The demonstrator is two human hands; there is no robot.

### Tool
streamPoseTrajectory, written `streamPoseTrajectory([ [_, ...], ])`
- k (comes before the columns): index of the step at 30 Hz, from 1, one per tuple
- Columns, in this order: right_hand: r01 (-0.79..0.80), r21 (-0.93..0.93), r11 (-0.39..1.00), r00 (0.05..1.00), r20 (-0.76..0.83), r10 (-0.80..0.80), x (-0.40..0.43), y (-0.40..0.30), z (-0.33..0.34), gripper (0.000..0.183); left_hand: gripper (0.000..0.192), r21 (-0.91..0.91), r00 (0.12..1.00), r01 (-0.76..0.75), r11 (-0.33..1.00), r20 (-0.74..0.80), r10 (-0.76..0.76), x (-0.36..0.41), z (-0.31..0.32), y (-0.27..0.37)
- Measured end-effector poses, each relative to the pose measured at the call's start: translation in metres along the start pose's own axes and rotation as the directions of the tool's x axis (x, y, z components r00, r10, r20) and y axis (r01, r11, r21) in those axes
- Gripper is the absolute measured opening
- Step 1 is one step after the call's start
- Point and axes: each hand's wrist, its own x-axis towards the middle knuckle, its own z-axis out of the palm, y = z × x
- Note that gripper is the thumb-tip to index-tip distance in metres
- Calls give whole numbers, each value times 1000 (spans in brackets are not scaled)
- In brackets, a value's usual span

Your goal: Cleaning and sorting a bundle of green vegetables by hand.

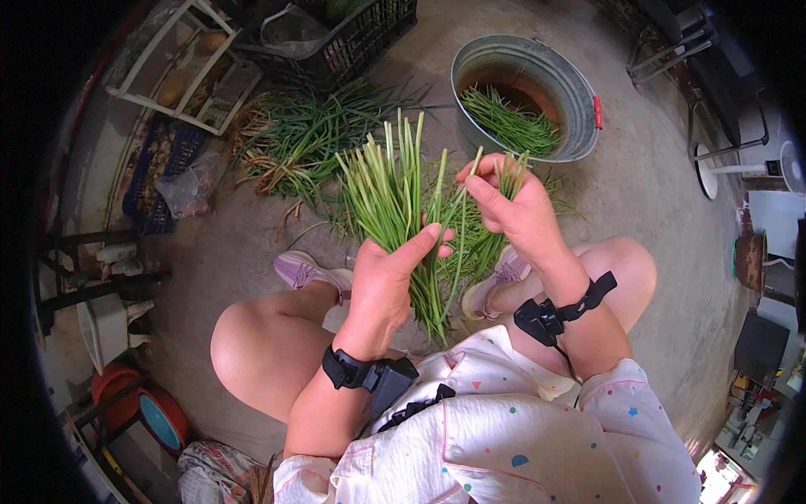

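My left hand (pixel 393 268) is closed around a thick bunch of green stalks (pixel 390 201), perhaps garlic chives, with their pale cut ends pointing away from me. My right hand (pixel 513 201) pinches one stalk beside the bunch between thumb and forefinger, while a few more stalks (pixel 511 173) are tucked in its other fingers. Below both hands, loose green pieces (pixel 466 252) lie on the floor between my shoes. A larger pile of leafy stalks with brownish root ends (pixel 302 138) lies farther off to the left. Inside a galvanized metal bucket (pixel 463 126), beyond my right hand, rests another green bunch (pixel 510 123).
A black plastic crate (pixel 343 53) and a white rack (pixel 204 82) stand at the upper left, near a blue basket (pixel 148 183) and a clear plastic bag (pixel 192 186). Red basins (pixel 170 416) are at the lower left. Black chairs (pixel 711 82) stand at the upper right.
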Motion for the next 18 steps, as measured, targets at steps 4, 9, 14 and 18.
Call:
streamPoseTrajectory([
  [4,53,-193,980,997,72,-40,-1,2,-3,11,20,35,997,-81,996,-11,82,0,-2,-3],
  [9,79,-322,943,997,10,-80,2,4,-11,15,15,61,989,-108,992,-94,114,0,-3,-3],
  [14,183,-551,814,895,-249,-370,14,1,-29,14,19,113,997,-70,991,-7,71,-1,-8,-3],
  [18,95,-422,902,904,-343,-256,15,-1,-40,15,19,64,1000,-16,998,-16,17,-3,-6,2],
])
